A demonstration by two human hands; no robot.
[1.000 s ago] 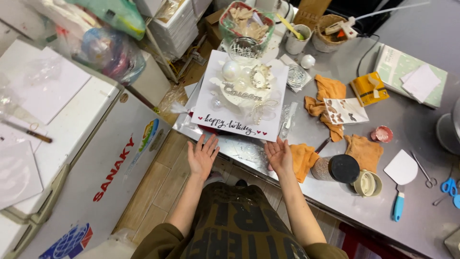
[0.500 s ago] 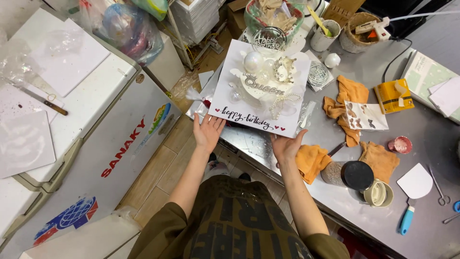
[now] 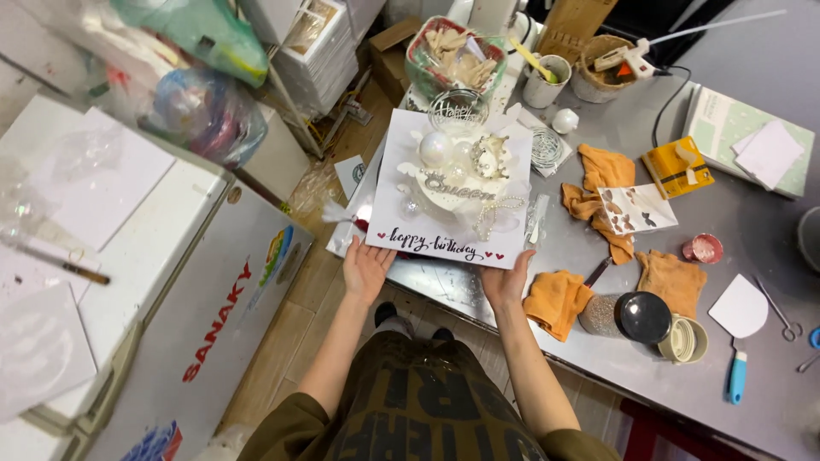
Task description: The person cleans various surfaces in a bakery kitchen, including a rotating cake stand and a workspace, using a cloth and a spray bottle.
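**A:** Hands first? Left hand (image 3: pixel 366 270) and right hand (image 3: pixel 506 282) both sit flat and open under the near edge of the white cake board (image 3: pixel 401 201), centre of frame.

**B:** yep, fingers spread, palms up against it. White decorated cake (image 3: pixel 457 171) sits on top. Orange cloth (image 3: pixel 555 299) just right of the right hand, steel table (image 3: pixel 598 393) underneath, white freezer (image 3: pixel 213 307) lower left.

You are standing in what looks like a small cake-decorating workshop: a crowded stainless-steel worktable (image 3: pixel 598 358) carries a white decorated cake on a square white board (image 3: pixel 453 192), orange cloths (image 3: pixel 555 299), a blue-handled white scraper (image 3: pixel 739 337), beside a white chest freezer (image 3: pixel 205 316), probably.
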